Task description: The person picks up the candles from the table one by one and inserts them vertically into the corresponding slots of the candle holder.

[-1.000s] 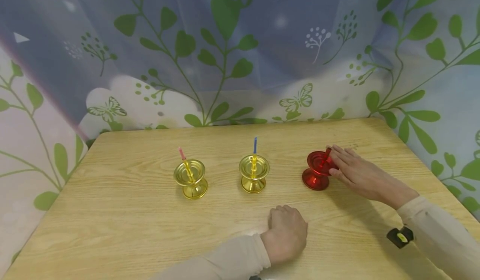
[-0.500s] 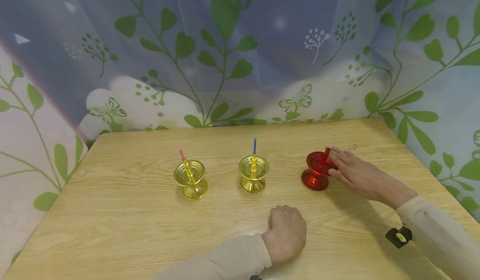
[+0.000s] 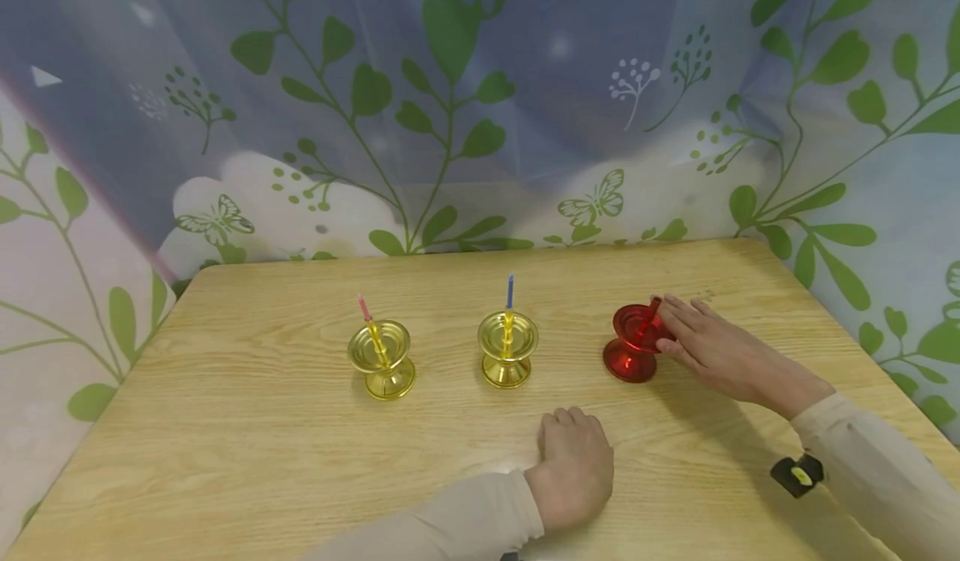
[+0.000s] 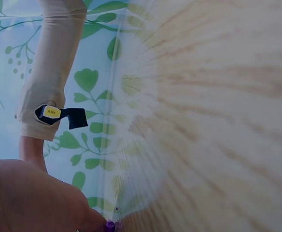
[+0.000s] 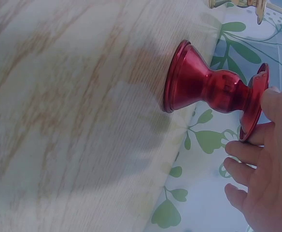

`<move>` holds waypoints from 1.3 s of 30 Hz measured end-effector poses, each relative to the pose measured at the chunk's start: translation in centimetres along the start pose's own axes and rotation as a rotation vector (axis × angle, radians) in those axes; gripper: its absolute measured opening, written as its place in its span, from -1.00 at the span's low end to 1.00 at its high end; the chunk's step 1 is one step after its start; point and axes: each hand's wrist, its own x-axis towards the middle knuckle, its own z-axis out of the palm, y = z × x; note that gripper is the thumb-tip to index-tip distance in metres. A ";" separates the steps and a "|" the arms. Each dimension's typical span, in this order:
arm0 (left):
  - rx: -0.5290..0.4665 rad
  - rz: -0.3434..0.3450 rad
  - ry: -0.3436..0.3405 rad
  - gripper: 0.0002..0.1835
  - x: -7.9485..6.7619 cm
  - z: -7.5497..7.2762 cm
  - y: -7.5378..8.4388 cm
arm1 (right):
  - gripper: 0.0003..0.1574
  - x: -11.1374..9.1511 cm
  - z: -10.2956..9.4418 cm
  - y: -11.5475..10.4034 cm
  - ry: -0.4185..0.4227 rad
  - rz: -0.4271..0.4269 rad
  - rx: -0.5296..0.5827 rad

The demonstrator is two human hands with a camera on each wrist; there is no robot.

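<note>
My right hand [image 3: 723, 353] holds the dish rim of a shiny red candlestick [image 5: 191, 82] between thumb and fingers. The candlestick stands upright on the wooden table, a red socket rising from its dish. My left hand [image 3: 573, 469] rests low over the table in front, its fingers curled under and hidden from the head view. In the left wrist view, the end of a small purple thing [image 4: 110, 226] shows at its fingers; the rest is covered. Two gold candlesticks stand to the left, one with a blue candle [image 3: 510, 292], the other with a pink candle [image 3: 363, 308].
The wood-grain table [image 3: 225, 461] ends against a hanging cloth [image 3: 540, 111] printed with leaves and butterflies. The middle gold candlestick [image 3: 506, 369] is between the red one and the left gold candlestick [image 3: 390, 378].
Both hands stay almost still. The right hand remains at the red candlestick, and all three candlesticks keep their places.
</note>
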 end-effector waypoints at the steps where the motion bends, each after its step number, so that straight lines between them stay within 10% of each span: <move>1: 0.000 0.002 -0.002 -0.60 0.0 0.1 0.0 | -0.21 0.0 0.0 0.0 0.000 0.000 0.000; 29: -0.055 0.180 0.008 -0.79 0.4 0.0 -0.5 | -0.22 0.0 0.1 -0.1 0.012 -0.010 -0.025; 39: -0.178 0.308 0.151 -0.81 1.6 -1.4 -2.6 | -0.22 0.0 0.2 0.0 0.016 -0.006 -0.016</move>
